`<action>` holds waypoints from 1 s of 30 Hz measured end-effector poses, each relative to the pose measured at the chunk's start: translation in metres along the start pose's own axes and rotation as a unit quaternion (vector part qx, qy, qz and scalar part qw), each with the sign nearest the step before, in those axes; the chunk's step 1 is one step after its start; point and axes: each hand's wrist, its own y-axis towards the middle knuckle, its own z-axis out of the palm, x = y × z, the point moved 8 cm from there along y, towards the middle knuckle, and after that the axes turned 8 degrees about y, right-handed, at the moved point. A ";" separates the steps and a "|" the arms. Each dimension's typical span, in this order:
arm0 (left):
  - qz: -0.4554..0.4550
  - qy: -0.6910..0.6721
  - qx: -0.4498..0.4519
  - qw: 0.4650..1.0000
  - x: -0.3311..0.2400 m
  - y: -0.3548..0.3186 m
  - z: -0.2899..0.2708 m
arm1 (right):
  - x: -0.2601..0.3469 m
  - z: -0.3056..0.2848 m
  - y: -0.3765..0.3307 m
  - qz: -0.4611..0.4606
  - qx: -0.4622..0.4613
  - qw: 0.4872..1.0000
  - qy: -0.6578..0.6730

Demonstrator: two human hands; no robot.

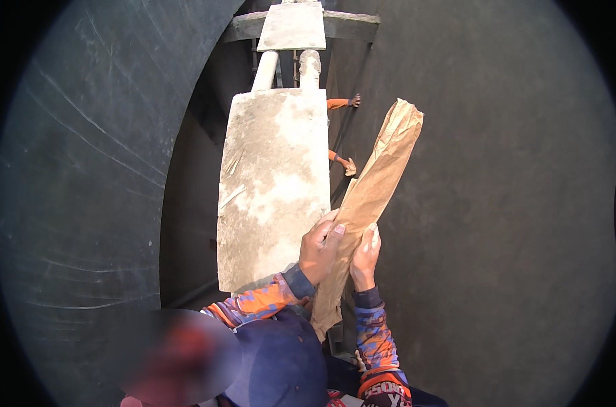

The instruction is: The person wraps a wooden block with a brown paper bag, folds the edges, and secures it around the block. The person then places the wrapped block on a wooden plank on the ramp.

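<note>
A long folded strip of creased brown paper (pixel 374 183) slants up to the right in front of me. My left hand (pixel 317 252) is closed on its left edge, the thumb lying on top. On the opposite edge, my right hand (pixel 365 256) grips the paper, with part of its fingers hidden behind it. The strip's upper end is crumpled and looks layered; its lower end hangs near my lap. Beside my left hand is a pale, dusty plank (pixel 275 183) with a few thin splinters or scraps on it.
Another person's hand (pixel 349 167) and orange sleeves show beyond the plank's right edge. A smaller board (pixel 291 27) lies farther off, over pale poles (pixel 266 70). A curved dark sheet (pixel 91 169) rises on the left, a dark grey surface (pixel 498 203) on the right. Blue cloth (pixel 277 363) bulges below.
</note>
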 end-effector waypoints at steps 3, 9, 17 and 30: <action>0.075 0.016 -0.012 0.997 -0.013 -0.004 -0.001 | -0.001 -0.001 0.003 0.011 -0.036 0.999 0.007; 0.080 -0.026 0.010 0.996 -0.018 -0.004 -0.001 | 0.022 0.001 0.009 0.021 -0.076 0.997 0.010; -0.021 -0.060 0.042 0.997 -0.008 0.014 -0.014 | 0.047 0.010 0.016 0.037 -0.015 0.998 -0.052; -0.074 -0.156 0.058 0.983 0.015 0.009 -0.001 | 0.078 0.011 0.036 -0.028 0.000 0.998 -0.059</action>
